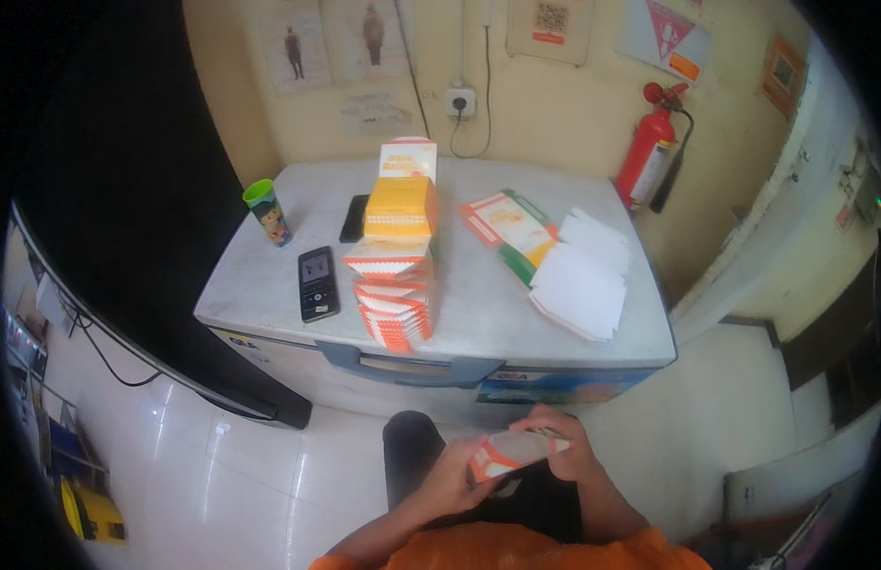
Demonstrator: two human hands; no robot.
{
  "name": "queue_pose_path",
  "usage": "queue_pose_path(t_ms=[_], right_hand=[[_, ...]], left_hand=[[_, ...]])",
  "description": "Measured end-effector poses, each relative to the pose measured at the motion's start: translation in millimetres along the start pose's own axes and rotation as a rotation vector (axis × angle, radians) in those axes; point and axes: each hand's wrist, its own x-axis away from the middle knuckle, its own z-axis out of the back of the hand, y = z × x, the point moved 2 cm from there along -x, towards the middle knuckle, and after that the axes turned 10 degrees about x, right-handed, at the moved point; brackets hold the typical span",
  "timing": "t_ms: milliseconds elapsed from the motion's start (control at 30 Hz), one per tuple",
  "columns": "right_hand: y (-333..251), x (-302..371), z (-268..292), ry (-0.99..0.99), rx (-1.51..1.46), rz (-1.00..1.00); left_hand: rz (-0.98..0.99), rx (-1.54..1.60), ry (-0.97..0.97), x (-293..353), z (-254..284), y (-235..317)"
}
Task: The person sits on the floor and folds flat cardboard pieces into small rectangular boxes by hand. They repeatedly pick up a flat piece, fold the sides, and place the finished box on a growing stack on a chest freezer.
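Observation:
Above my lap I hold a small orange-and-white carton between both hands. My left hand grips its left end, fingers wrapped round it. At the other end, my right hand closes on the carton near its pale flap. On the white chest freezer in front of me stands a stack of folded orange-and-white cartons, with a yellow carton at its far end. To the right lie flat printed carton blanks and blanks with the white side up.
A keypad phone, a dark smartphone and a green patterned cup are left of the stack. The freezer's grey handle juts toward me. A red fire extinguisher hangs on the wall at right.

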Motion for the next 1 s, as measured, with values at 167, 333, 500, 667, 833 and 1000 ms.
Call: queue_pose_path(t_ms=[167, 333, 500, 667, 833, 1000], right_hand=[[-16, -21, -2, -0.052, -0.117, -0.245], [-11, -28, -22, 0.006, -0.164, -0.277], [-20, -37, -41, 0.161, -0.486, -0.315], [10, -22, -36, 0.012, -0.327, -0.249], [-11, -25, -46, 0.165, -0.506, -0.462], [-6, -15, -43, 0.14, -0.411, -0.397]], left_hand=[[0.052, 0.263, 0.04, -10, 19, -12], [0.328, 0.438, 0.324, -40, 31, -9], [0.297, 0.866, 0.437, -49, 38, 2], [-0.04, 0.915, 0.328, -35, 44, -22], [0.267, 0.743, 0.543, -43, 28, 17], [0.164, 0.708, 0.428, -36, 19, 9]])
